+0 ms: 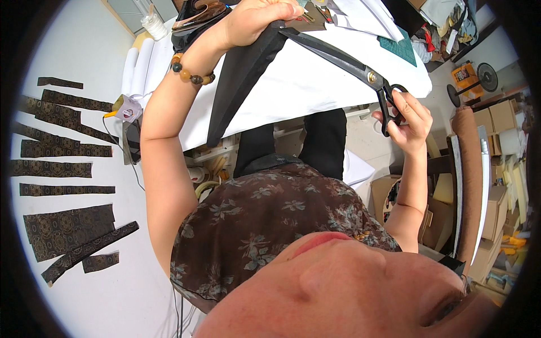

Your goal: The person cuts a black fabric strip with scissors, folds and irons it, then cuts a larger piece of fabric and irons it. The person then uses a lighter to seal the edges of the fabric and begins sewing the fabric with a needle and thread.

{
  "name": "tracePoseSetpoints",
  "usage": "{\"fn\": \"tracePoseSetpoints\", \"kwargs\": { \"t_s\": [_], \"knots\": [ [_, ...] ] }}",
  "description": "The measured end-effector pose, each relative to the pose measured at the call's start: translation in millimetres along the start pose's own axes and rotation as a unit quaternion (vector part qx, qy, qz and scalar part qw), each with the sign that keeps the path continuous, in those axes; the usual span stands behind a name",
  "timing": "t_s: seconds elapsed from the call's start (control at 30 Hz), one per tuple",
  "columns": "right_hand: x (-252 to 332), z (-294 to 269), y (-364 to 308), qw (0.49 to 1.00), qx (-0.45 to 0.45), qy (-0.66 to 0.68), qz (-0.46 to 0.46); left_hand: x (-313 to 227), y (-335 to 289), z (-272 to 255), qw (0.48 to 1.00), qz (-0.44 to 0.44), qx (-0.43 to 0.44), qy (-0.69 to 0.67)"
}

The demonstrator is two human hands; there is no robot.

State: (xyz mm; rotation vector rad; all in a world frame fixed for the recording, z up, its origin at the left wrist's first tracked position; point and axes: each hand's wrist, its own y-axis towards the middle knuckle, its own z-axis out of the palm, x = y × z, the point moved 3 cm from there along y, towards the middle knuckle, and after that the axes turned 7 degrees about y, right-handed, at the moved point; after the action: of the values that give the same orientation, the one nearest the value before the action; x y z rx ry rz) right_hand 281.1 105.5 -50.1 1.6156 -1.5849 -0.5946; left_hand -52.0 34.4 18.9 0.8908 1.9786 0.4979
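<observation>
My left hand (262,21) is closed on the top end of a folded piece of black cloth (242,84), which hangs down past the near edge of the white table (332,84). A bracelet of large beads (191,73) circles that wrist. In my right hand (411,118) are large black scissors (338,61), my fingers through the handles. Their blades point left, and the tips meet the upper edge of the cloth beside my left fingers. Whether the blades have cloth between them cannot be made out.
Several cut strips of dark patterned cloth (67,225) lie on a white surface at left. White rolls (138,70), a thread cone (153,23) and a dark shiny object (197,14) stand far left. A green cutting mat (397,48) lies far right, with a fan (486,78) beyond.
</observation>
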Motion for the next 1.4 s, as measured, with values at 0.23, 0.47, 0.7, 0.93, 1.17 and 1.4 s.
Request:
{"fn": "tracePoseSetpoints", "kwargs": {
  "t_s": [0.23,0.47,0.7,0.93,1.17,1.4],
  "knots": [
    [2.3,-1.1,-0.8,1.000,0.006,-0.001,0.003,-9.6,2.7,2.1,1.000,0.007,-0.003,-0.005],
    [5.5,-0.6,1.1,1.000,0.006,-0.011,0.003,-1.2,1.1,0.4,0.999,0.040,0.001,0.007],
    [5.3,-1.4,0.8,1.000,0.007,-0.016,0.004,-0.1,0.5,-0.8,0.998,0.062,0.001,0.023],
    [3.7,-2.4,1.5,0.999,-0.009,0.020,0.045,-0.5,0.2,-0.6,0.999,0.028,-0.001,0.018],
    [1.3,-1.3,2.3,0.999,-0.011,0.023,0.024,-1.7,-0.7,0.5,1.000,0.014,-0.002,0.010],
    [3.0,-2.2,4.6,1.000,0.001,0.014,0.020,-1.2,0.4,1.9,1.000,0.021,0.002,-0.005]
  ]
}}
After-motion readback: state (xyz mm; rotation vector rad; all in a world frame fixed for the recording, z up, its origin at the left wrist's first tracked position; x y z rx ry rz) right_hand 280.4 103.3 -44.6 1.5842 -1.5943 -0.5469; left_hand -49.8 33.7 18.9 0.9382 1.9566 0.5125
